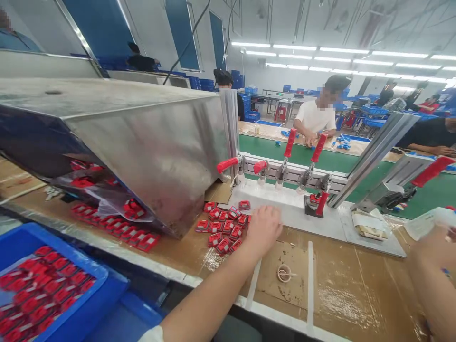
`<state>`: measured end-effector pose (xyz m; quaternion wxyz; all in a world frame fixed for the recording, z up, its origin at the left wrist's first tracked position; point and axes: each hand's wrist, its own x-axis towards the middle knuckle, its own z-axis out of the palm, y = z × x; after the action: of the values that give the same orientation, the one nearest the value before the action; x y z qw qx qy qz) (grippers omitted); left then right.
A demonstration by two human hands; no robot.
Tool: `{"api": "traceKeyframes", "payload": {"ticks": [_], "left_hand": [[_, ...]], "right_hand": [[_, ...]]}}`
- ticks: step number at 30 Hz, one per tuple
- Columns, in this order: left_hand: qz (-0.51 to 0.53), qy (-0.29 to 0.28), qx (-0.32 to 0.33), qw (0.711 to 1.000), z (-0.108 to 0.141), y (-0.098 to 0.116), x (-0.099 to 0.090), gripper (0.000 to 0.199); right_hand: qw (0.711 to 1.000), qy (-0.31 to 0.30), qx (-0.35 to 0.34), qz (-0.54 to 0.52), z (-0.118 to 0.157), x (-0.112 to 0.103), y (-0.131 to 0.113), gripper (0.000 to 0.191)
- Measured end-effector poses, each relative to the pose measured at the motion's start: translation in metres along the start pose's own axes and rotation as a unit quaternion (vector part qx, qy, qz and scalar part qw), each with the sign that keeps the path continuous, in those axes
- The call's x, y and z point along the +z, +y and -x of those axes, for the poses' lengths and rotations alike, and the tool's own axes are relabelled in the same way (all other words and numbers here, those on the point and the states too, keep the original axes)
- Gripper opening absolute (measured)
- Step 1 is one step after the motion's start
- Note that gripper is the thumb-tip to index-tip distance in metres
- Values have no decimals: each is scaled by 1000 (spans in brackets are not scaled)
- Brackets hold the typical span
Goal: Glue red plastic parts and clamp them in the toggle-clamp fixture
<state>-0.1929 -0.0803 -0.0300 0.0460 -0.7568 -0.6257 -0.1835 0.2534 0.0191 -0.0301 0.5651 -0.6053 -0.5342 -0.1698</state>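
My left hand (pixel 264 227) is over the bench at the right edge of a loose pile of red parts (pixel 223 228); its fingers curl away from the camera, and what they hold, if anything, is hidden. At the right edge of the view, my right hand (pixel 432 247) is blurred beside a whitish translucent container (pixel 423 222). A red part (pixel 314 199) sits in a black fixture under a red-handled toggle clamp (pixel 322 203) on the grey metal plate (pixel 335 228).
A large metal box (pixel 153 152) stands at the left, with rows of red parts (pixel 117 228) beneath it. A blue bin (pixel 81 304) of red parts is lower left. A tape roll (pixel 284 273) lies in front. Beyond the clamp frame (pixel 351 171), a person works across a green belt (pixel 263 146).
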Motion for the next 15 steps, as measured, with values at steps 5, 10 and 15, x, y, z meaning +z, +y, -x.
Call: {"api": "traceKeyframes", "payload": {"ticks": [5,10,15], "left_hand": [[-49,-119,-55,990,-22,-21,-5,24],[-24,-134,-65,989,-32,-29,-3,28],[25,-56,-70,996,-34,-18,-1,25]], "right_hand": [[862,-425,-88,-262,94,2,-144,38],[691,-585,-349,-242,141,-1,-211,44],[660,-583,-418,-222,157,-5,-209,33]]}}
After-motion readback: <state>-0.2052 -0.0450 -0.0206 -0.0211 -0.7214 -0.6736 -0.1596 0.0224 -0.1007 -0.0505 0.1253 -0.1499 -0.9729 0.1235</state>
